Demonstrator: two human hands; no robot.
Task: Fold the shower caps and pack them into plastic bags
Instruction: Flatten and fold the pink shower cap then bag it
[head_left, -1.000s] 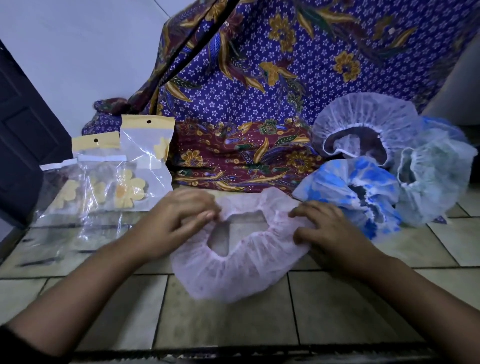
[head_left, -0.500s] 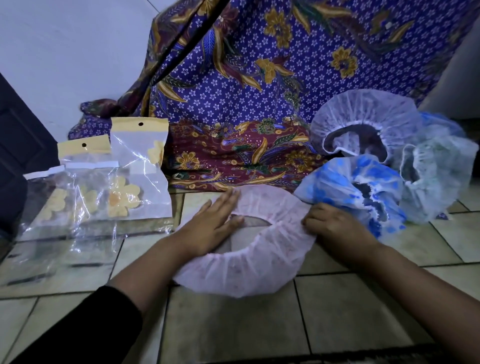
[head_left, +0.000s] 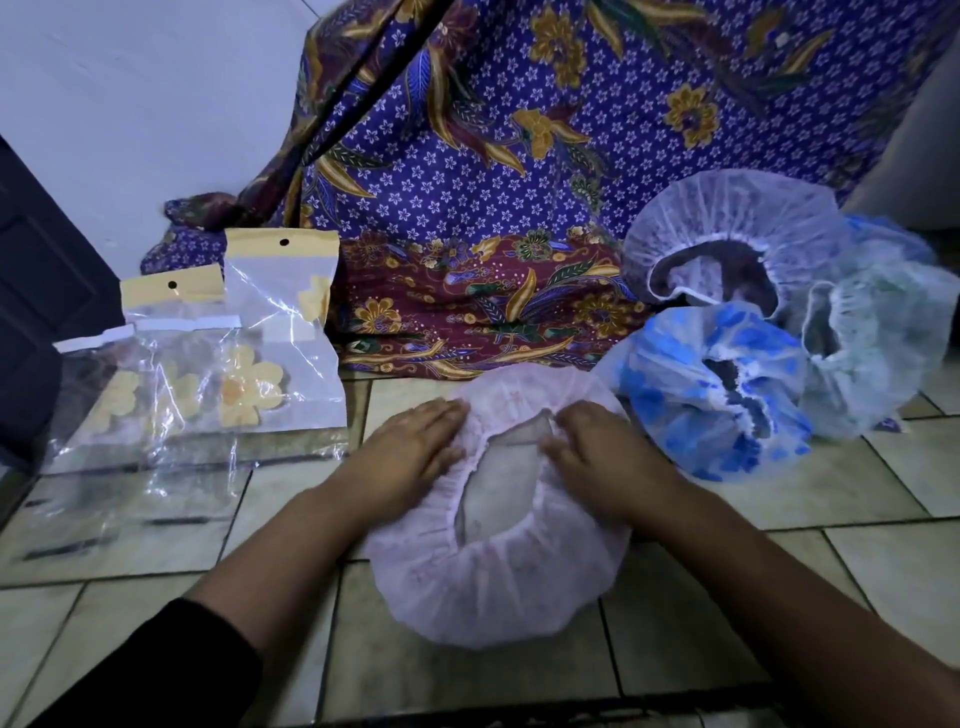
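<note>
Evidently flattening it for folding, the left hand (head_left: 410, 452) is pressing straight fingers (head_left: 441, 415) on the pink shower cap (head_left: 498, 587) lying on the floor (head_left: 779, 488), the right hand (head_left: 597, 462) pinching its rim.

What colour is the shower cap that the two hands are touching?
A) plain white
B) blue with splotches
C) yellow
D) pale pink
D: the left hand lies flat on the pale pink shower cap and the right hand is at its rim, while the blue splotched cap lies untouched to the right.
</note>
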